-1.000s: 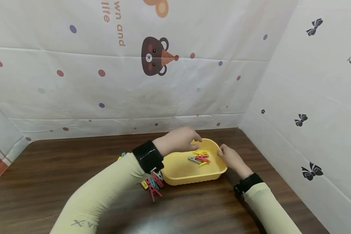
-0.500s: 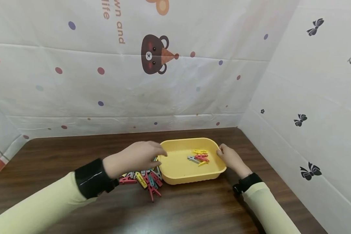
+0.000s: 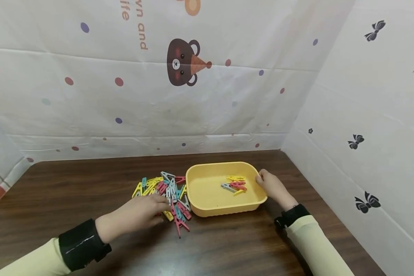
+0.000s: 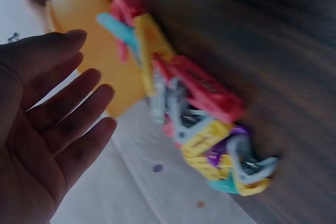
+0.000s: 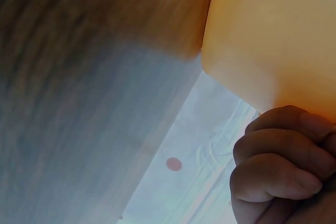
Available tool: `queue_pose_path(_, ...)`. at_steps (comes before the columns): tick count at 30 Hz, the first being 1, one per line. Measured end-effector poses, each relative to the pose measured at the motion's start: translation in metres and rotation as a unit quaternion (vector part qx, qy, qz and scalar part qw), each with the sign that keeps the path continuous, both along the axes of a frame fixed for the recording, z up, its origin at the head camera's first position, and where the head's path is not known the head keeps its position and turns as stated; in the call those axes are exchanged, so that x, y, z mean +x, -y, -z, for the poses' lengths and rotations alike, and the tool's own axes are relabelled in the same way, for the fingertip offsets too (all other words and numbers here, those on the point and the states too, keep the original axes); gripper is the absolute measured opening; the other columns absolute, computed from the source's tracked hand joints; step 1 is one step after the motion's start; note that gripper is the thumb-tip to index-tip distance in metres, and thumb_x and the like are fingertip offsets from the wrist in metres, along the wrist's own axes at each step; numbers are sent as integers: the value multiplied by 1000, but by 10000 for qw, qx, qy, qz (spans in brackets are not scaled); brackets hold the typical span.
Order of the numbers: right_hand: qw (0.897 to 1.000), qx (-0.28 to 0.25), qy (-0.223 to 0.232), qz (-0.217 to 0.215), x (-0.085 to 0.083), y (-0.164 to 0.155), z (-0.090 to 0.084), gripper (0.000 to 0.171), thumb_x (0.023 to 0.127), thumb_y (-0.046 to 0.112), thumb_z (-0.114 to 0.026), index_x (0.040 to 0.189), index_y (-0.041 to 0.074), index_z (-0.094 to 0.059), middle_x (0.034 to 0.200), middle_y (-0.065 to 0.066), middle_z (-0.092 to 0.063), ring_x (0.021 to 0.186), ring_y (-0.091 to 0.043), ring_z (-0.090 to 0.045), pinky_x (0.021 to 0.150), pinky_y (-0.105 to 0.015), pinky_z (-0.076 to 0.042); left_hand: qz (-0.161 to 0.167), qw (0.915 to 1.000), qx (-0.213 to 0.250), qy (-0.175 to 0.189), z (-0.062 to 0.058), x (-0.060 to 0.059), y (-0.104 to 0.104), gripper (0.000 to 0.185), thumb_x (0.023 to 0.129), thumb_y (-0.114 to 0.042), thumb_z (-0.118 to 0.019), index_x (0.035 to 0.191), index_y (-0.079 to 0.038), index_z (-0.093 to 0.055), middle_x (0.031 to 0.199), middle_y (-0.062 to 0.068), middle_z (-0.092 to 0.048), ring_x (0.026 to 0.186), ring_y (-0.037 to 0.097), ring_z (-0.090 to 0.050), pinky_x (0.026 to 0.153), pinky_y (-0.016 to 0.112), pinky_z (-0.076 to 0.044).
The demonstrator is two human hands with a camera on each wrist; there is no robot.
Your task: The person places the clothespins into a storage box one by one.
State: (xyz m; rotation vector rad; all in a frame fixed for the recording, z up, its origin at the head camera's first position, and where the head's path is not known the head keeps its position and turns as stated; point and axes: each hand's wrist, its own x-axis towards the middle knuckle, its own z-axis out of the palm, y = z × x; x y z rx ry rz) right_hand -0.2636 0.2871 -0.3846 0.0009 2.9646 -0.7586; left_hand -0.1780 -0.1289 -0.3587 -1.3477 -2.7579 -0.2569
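Note:
My left hand hovers at the near-left side of a pile of coloured clothespins. In the left wrist view its fingers are spread and relaxed, with nothing in the palm. The pile mixes red, yellow, grey, blue and purple clothespins. Right of it stands a yellow plastic basin, with several clothespins lying in it. My right hand grips the basin's right rim; in the right wrist view its fingers are curled against the basin's wall.
Everything stands on a dark wood-grain table. A white printed sheet hangs behind it, and another white sheet with bows covers the right side.
My left hand has moved from over the basin, left and down, to the clothespin pile, which is now more exposed. The right hand stays on the basin rim.

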Motion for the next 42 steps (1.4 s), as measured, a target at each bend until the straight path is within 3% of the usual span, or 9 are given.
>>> queue_pose_path(9,10000,-32,17,-53,-3,0,-3,25,108,21,-44,110,-3,-51,77,-8,-49,66,-18,-51,58,-27,-39,193,9933,-500,-1024,20,-7,5,28,83,-15,-84,110,-11,-76,107,4,-74,100,20,-70,86,36,-62)
queue_pose_path(15,10000,-33,-36,-35,-1,0,-2,24,108,19,-45,108,-4,-51,76,-7,-48,66,-18,-50,58,-28,-39,344,9853,-871,-1430,24,-11,0,25,84,-15,-82,108,-12,-76,102,2,-73,99,18,-68,89,34,-60)
queue_pose_path(21,10000,-73,-22,-60,0,1,-4,24,108,20,-44,108,-3,-51,76,-7,-48,66,-18,-50,58,-28,-39,464,9751,-1094,-1873,26,-13,-3,16,87,-16,-78,103,-14,-75,96,-1,-70,93,16,-64,85,32,-59)
queue_pose_path(27,9999,-88,-24,-46,0,3,-4,23,107,19,-45,107,-3,-51,76,-7,-47,66,-18,-50,58,-27,-39,522,9690,-1161,-2119,30,-16,-3,12,88,-18,-78,99,-16,-74,97,-2,-70,93,16,-64,83,30,-59)
queue_pose_path(38,9999,-94,32,13,1,3,-5,24,108,20,-45,108,-3,-51,76,-7,-47,66,-18,-50,58,-28,-39,534,9729,-1102,-1962,33,-18,-2,14,89,-21,-77,102,-16,-72,101,-2,-71,96,16,-65,86,31,-59)
queue_pose_path(42,9998,-78,130,92,3,3,-4,25,108,21,-45,110,-3,-51,78,-8,-49,68,-19,-51,58,-27,-40,566,9707,-1167,-2024,35,-16,-3,15,91,-21,-76,105,-16,-73,105,-1,-73,100,17,-67,89,32,-59)
